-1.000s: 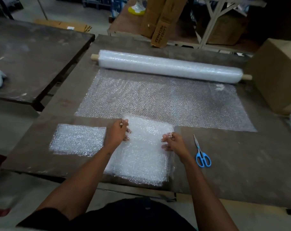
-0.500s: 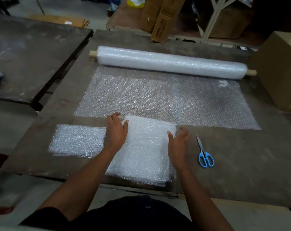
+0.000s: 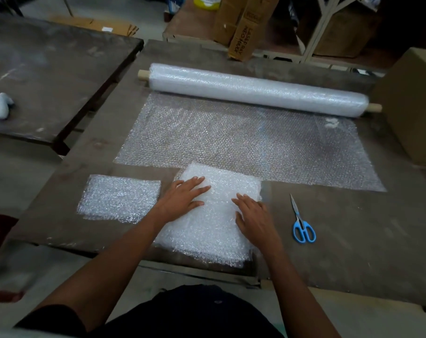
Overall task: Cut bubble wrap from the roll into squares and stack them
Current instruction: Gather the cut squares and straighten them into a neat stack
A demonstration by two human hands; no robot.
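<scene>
Left hand [image 3: 182, 200] and right hand [image 3: 254, 217] spread flat on stack [image 3: 214, 230], roll [image 3: 256, 92] lying crosswise, seemingly level

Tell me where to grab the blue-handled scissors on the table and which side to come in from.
Take the scissors by the blue finger loops, coming from the near table edge with the right hand, which lies just to their left. They lie flat and closed, loops toward the person, blades pointing away toward the roll, so the loops are the closest and safest part.
</scene>
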